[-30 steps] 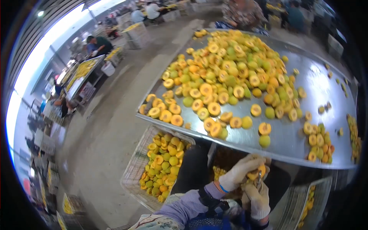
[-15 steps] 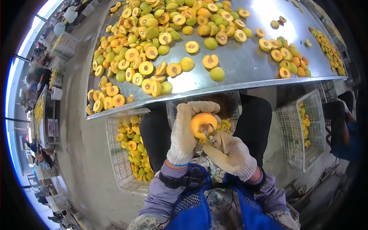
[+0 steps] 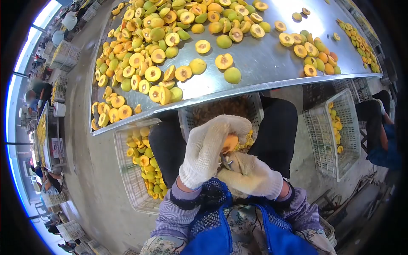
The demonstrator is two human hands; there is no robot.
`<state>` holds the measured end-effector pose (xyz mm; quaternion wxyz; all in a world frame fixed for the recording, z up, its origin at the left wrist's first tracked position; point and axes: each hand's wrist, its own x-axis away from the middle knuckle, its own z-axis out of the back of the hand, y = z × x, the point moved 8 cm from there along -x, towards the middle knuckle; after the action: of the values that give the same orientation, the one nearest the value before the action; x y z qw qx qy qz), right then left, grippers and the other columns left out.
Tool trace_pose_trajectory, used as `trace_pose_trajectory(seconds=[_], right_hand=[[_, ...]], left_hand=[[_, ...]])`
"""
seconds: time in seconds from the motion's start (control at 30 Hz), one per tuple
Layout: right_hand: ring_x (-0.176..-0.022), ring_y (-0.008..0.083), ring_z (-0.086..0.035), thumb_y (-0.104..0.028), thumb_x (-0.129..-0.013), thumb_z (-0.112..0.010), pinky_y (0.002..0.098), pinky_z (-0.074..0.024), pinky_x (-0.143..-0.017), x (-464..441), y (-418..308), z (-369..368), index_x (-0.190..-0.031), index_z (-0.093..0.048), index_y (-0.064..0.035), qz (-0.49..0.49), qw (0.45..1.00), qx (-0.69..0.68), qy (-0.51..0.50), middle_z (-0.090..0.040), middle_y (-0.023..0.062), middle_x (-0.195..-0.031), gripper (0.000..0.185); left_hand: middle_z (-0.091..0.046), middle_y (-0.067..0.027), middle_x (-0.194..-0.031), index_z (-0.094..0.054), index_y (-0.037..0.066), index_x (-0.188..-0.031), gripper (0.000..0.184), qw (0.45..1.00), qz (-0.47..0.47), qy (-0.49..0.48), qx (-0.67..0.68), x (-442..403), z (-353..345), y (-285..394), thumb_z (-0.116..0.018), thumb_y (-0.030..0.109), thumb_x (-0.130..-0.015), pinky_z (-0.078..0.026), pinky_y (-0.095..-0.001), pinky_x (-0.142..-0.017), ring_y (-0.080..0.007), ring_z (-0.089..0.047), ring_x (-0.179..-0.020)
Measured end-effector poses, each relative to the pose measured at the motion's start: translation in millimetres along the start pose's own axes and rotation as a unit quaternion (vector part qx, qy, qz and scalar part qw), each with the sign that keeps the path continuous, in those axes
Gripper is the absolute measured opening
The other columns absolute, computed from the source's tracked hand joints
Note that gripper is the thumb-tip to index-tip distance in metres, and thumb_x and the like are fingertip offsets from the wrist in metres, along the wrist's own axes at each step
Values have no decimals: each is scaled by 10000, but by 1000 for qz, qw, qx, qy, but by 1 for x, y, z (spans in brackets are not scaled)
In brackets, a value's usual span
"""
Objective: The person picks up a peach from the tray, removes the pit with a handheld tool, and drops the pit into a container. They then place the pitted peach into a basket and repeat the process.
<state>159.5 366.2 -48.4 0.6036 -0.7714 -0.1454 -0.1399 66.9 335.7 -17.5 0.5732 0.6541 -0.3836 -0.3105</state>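
Observation:
My left hand (image 3: 204,148), in a white knit glove, is wrapped round a halved peach (image 3: 230,143). Its orange flesh shows between the gloves. My right hand (image 3: 257,175), gloved too, grips a small curved metal pitting tool (image 3: 227,162) just below the fruit. Fingers hide most of the tool, and whether its tip touches the flesh I cannot tell. Both hands are close together above a plastic crate (image 3: 258,102) between my knees, which holds brownish matter and yellow scraps.
Ahead stands a metal table (image 3: 263,72) bearing a big heap of peach halves (image 3: 144,55) and smaller groups at the right. A crate of halves (image 3: 127,182) is by my left leg. Another crate (image 3: 314,136) is at the right, near a seated person's leg (image 3: 367,110).
My left hand has turned over the peach, covering more of it. The metal tool has swung lower, away from the middle of the cut face. The view has shifted slightly.

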Motion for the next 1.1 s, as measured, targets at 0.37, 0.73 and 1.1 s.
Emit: trace_pose_trajectory(seconds=[0.37,0.73,1.1], right_hand=[[-457,93,-482,-209,-906,-628,251,-357,-413,7,6,-12,-857,-618,-40,-44,967,-228,-107,-511,5,-545,177],[-502,67,-492,-233,-898,-628,218,-366,-446,22,14,-32,-891,-605,-49,-104,885,-375,-254,-534,-8,-633,186],[-438,50,-450,-228,-897,-645,218,-315,-381,11,17,-13,-856,-574,-87,-158,938,-237,-199,-489,-37,-575,163]], left_hand=[[-655,-93,-946,-641,-27,-1056,219,997,19,40,65,8,-3,0,-528,115,-934,-511,-272,-726,-139,-637,-819],[-678,-145,-912,-659,-16,-968,302,984,-172,-32,-16,4,-15,20,-488,233,-970,-519,-291,-656,-215,-664,-752],[-677,-112,-910,-610,-14,-992,397,959,-41,277,-49,32,93,-20,-378,303,-1048,-532,-314,-735,-193,-664,-731]])
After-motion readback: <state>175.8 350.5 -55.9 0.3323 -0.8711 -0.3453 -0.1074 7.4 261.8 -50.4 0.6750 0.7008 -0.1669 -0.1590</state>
